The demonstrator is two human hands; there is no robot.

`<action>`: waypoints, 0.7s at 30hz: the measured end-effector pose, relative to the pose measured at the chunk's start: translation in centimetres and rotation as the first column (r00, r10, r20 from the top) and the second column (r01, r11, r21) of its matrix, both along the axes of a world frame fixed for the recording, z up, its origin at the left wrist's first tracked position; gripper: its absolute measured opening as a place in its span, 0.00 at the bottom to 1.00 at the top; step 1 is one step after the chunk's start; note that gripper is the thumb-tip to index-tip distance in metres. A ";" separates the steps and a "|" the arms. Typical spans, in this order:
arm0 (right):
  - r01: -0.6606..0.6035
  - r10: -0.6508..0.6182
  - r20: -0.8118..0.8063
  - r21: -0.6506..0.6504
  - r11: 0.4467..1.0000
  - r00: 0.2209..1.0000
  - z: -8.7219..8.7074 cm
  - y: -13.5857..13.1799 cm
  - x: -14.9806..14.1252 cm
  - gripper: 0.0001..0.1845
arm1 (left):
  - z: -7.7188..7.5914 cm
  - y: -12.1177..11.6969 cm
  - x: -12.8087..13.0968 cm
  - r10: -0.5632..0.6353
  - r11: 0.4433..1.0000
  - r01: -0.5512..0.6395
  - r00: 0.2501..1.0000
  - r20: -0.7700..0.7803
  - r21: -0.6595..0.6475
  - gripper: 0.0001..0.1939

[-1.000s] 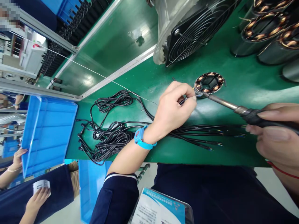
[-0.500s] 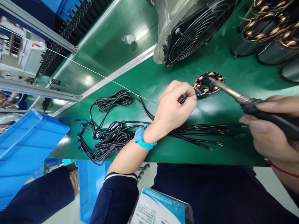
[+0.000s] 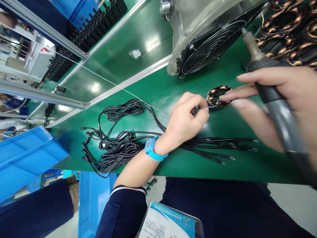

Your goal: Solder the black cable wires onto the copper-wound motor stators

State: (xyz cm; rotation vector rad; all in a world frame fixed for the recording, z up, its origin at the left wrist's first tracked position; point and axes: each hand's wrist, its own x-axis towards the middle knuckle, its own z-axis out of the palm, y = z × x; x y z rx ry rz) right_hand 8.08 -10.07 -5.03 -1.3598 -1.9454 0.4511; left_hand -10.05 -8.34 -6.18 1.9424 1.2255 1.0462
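While the left hand (image 3: 187, 119) is pinching the black cable (image 3: 194, 111), what's the right hand (image 3: 294, 86) doing?

Gripping the soldering iron (image 3: 282, 120), tip (image 3: 244, 33) pointing away from the wearer, between the fan (image 3: 213, 46) and the stator cluster (image 3: 274, 46). Its forward fingers are reaching the stator ring (image 3: 212, 95), apparently touching its right side.

Where's the ring sitting?

Standing on the green surface (image 3: 148, 165), just past the left hand's fingers. Thin leads are running between them. Those fingers are pressing together; exact grip point is hiding.

Risks?

Iron's pointing loosely while the fingers are busy with the ring. A wrist turn could be bringing a hot tip onto the fan's guard or nearby windings. I'm assuming hot. A nudge at the ring could be tugging the leads and straining a joint. The pale line (image 3: 123, 89) is stretching toward the left hand, so it could be snagging too.

Containers?

Blue bin (image 3: 29, 155) is tilting beside the surface's left end; its inside isn't showing. Lower blue bin (image 3: 91, 205) is standing below the surface edge; can't make out contents. Coiled cables (image 3: 121, 155) are lying loose, not in either.
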 end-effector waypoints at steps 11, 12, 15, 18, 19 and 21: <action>-0.059 0.057 0.014 0.184 0.981 0.998 -3.1 1.1 -0.5 0.22 | -0.2 0.0 -0.1 -0.018 0.999 0.021 0.998 -0.052 0.051 0.05; -0.057 0.056 0.012 0.191 0.980 0.998 -3.1 1.1 -0.6 0.22 | -0.3 -0.1 0.1 -0.019 0.997 0.024 0.997 -0.071 0.074 0.04; -0.051 0.049 0.013 0.218 0.975 0.999 -3.1 1.0 -0.7 0.21 | -0.6 -0.2 0.5 0.001 0.990 0.018 0.991 -0.133 0.137 0.05; -0.057 0.057 0.005 0.233 0.971 0.998 -3.2 1.0 -0.6 0.22 | -0.7 -0.2 0.5 0.001 0.990 0.016 0.993 -0.120 0.141 0.05; -0.059 0.062 -0.003 0.242 0.968 0.998 -3.2 1.0 -0.6 0.22 | -0.6 -0.2 0.3 -0.003 0.995 0.013 0.995 -0.097 0.102 0.05; -0.064 0.068 -0.006 0.249 0.966 0.998 -3.4 1.2 -0.6 0.24 | -0.2 -0.1 -0.3 0.008 0.996 -0.011 0.999 -0.033 -0.084 0.11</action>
